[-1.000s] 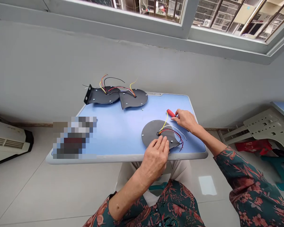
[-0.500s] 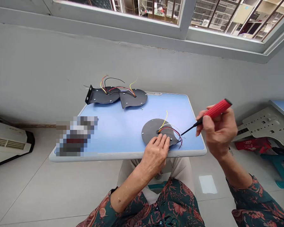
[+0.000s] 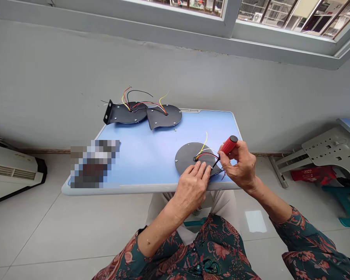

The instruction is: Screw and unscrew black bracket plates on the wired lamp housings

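A dark grey round plate (image 3: 185,154) lies near the front edge of the table, with red, yellow, white and black wires (image 3: 204,146) rising from its centre hole. My left hand (image 3: 193,182) rests flat on its near side, fingers stretched out; the thumb is mostly hidden. Gripped in my right hand (image 3: 239,163) is a screwdriver (image 3: 229,145) with a red and black handle. Its dark shaft slants down to a screw (image 3: 212,168) near the plate's right side, just beyond my left fingertips. Whether the tip sits fully in the screw head I cannot tell.
Two similar dark plates with wires, one a bracketed plate (image 3: 121,113) and one a pointed plate (image 3: 166,117), overlap at the back left of the blue table (image 3: 146,155). Small screws (image 3: 175,129) lie beside them. A blurred-out object (image 3: 95,165) is at the left.
My right hand has brought the screwdriver left and down, from the air beside the table to the screw on the plate, and it now stands steeper. My left hand stays on the plate.
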{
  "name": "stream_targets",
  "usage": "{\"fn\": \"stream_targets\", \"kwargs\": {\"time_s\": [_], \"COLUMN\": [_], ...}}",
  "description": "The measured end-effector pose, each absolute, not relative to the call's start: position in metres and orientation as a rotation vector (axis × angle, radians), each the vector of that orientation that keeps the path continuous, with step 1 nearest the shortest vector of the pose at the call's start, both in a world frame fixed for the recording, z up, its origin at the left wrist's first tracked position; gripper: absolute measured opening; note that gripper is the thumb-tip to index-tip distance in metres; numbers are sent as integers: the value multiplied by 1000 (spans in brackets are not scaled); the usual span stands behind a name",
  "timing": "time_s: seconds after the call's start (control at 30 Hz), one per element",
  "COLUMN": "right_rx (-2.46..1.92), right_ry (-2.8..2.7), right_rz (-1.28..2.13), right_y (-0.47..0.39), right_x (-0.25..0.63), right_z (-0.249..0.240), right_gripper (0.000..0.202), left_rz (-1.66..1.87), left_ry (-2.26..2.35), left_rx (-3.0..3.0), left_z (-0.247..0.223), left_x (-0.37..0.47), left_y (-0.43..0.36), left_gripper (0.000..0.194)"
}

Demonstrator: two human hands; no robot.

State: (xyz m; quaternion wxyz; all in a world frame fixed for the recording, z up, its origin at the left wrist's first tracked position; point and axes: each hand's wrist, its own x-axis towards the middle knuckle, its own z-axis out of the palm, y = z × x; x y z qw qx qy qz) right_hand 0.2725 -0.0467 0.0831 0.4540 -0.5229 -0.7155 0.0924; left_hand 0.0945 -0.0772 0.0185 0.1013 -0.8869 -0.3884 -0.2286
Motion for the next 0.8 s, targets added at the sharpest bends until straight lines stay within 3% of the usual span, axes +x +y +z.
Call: {"fn": "stream_targets", "kwargs": {"time_s": [0.43,0.8], "right_rx": [-962,-983], "right_ry": [-1862,-1897], "right_rz": [-93,108], "right_y": [-39,-41], "right_x": [272,273], "right_z": [79,80], "right_gripper": [23,23], "left_rz": [-669,-896], "left_ry": [-1178,-1282], "left_rx": [-2653,-2791], "left_z": [17,35], "left_x": [94,89], "left_y": [-77,-70], "left_gripper": [42,29]}}
